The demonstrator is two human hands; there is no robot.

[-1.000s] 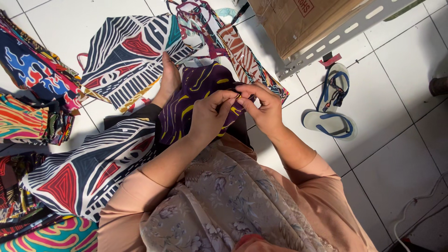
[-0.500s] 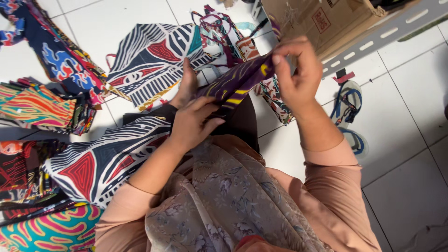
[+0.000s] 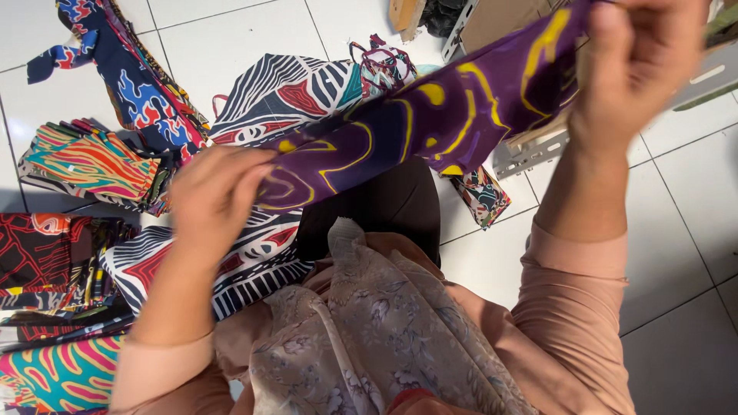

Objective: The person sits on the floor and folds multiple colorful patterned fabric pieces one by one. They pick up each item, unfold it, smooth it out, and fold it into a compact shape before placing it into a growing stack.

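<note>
Purple cloth point(image 3: 430, 127) with yellow curved lines, stretched taut in the air above the person's lap, running from lower left to upper right across the view. Left hand point(image 3: 211, 196): fingers pressed together, pinching the lower end of the cloth. Right hand point(image 3: 638, 65): raised near the top edge, fingers closed on the upper end of the cloth.

Surface: white tiled floor point(image 3: 676, 230) with dark grout lines, on which the person sits. Patterned cloth pieces lie spread over the floor to the left and ahead. A black-and-white striped piece with red patches point(image 3: 284, 92) lies flat just beyond the stretched cloth; a second striped piece point(image 3: 238, 265) rests across the person's lap, under the left forearm. A blue and red piece point(image 3: 138, 84) lies at upper left, touching a folded stack of orange and green wavy cloth point(image 3: 92, 165). A dark red-lined stack point(image 3: 38, 253) and a teal and yellow piece point(image 3: 54, 376) lie along the left edge. A small multicoloured scrap point(image 3: 480, 196) lies on the tiles beneath the purple cloth.

Room: a pale perforated metal rail point(image 3: 530, 154) crosses the floor at upper right, partly hidden by the cloth and right hand; a brown cardboard box point(image 3: 500, 15) stands behind it.
</note>
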